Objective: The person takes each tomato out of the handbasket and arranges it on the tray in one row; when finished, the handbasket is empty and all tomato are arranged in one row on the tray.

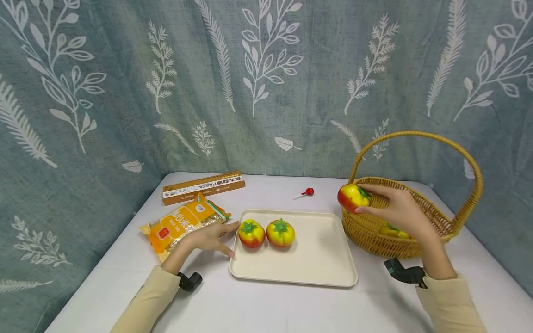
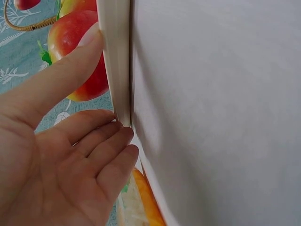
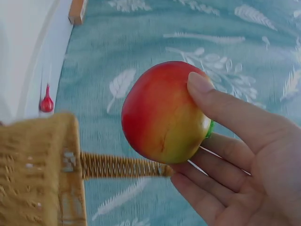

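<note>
In the head view my right hand [image 1: 399, 208] holds a red-and-yellow tomato-like fruit [image 1: 351, 198] with a green leafy top, above the left rim of a wicker basket [image 1: 374, 240]. The right wrist view shows thumb and fingers pinching this fruit [image 3: 162, 113]. Another such fruit [image 1: 393, 230] lies inside the basket, partly hidden by the right arm. My left hand [image 1: 210, 238] rests at the left edge of a cream tray [image 1: 316, 259], thumb and fingertips against its rim [image 2: 117, 70]. On the tray's left part sit two similar fruits, one [image 1: 251, 233] beside the other [image 1: 281, 232].
Behind the left hand lies an orange-and-clear food bag [image 1: 183, 224], close in front of a long pasta box [image 1: 204, 187]. A red lollipop [image 1: 308, 191] is on the white table beyond the tray. The basket's tall handle [image 1: 420, 134] arches over the right side. A patterned curtain hangs behind.
</note>
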Motion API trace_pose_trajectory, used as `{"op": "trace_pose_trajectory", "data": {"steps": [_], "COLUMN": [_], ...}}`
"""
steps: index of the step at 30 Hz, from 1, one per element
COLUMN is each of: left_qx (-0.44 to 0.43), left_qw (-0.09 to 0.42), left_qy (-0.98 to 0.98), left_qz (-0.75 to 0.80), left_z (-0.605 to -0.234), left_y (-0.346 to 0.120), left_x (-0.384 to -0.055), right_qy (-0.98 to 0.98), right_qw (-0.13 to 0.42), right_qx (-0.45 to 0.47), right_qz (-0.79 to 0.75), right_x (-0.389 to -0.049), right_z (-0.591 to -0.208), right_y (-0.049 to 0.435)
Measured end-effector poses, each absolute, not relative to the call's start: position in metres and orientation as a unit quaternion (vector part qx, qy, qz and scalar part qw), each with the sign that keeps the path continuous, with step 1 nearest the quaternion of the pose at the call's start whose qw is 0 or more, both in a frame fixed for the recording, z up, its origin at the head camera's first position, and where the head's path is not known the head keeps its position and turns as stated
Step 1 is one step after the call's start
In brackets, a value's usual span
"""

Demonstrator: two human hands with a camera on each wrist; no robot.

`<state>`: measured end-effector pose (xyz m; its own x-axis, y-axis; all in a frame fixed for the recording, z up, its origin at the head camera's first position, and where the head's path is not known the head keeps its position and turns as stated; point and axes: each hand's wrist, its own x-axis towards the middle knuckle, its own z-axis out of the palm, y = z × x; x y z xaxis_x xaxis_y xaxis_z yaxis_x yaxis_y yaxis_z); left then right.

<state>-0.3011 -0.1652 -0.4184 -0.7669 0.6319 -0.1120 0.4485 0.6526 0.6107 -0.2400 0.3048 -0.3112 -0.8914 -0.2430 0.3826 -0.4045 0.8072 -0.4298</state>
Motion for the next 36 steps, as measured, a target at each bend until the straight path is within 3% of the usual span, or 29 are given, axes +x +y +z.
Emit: {"op": "trace_pose_trajectory", "data": {"steps": [6,24,36], "left_qx": [0.295,0.325,0.314], "left_qw": [0.162,0.153,0.161], "left_qy": [0.898,0.893,0.894], "left_qz": [0.284,0.271,0.277], "left_z": [-0.417,-0.419,-0.420], "left_y": [-0.167,-0.166,-0.166], "left_x": [-0.300,-0.303,-0.304], "right_qy": [-0.925,-0.921,-0.921], "right_qw": [0.167,0.118,0.048], "right_qx": [0.224,0.284,0.298], "right_qz": [0.257,0.238,0.247], "right_x": [-0.243,-0.257,-0.264], "right_z": [-0.323,-0.354,-0.373], "right_y": [0.281,0.254,0.242]}}
